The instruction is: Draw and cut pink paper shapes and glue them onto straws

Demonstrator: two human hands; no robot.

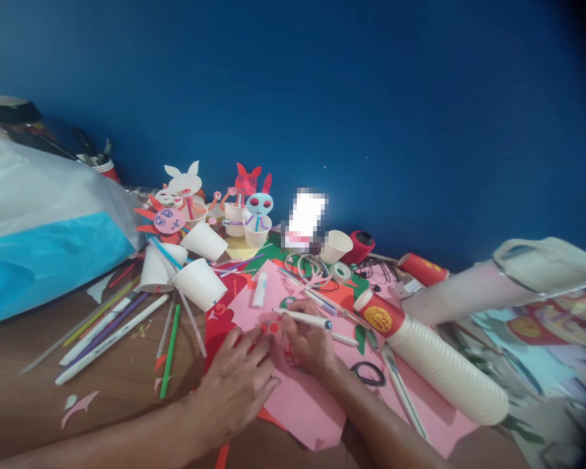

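Note:
My right hand point(312, 345) is closed round a white marker point(305, 318) with a blue end, its tip pointing left. Beneath it, a pink paper face point(270, 327) with red patches and drawn lashes lies on a sheet of pink paper point(317, 423). Laid flat on that sheet, my left hand point(239, 374) has its fingers stretched out, their tips at the lower left edge of the face. A glue stick point(260, 290) is just beyond both hands. Below the right hand, a small red-marked piece is partly covered.
Paper-cup figures point(258, 228) stand at the back, near tipped white cups point(200, 284) and a blurred bright screen point(305, 218). Markers and straws point(102, 332) lie left, beside a plastic bag point(53, 241). A long stack of paper cups point(434, 361) and black-handled scissors point(368, 374) lie right.

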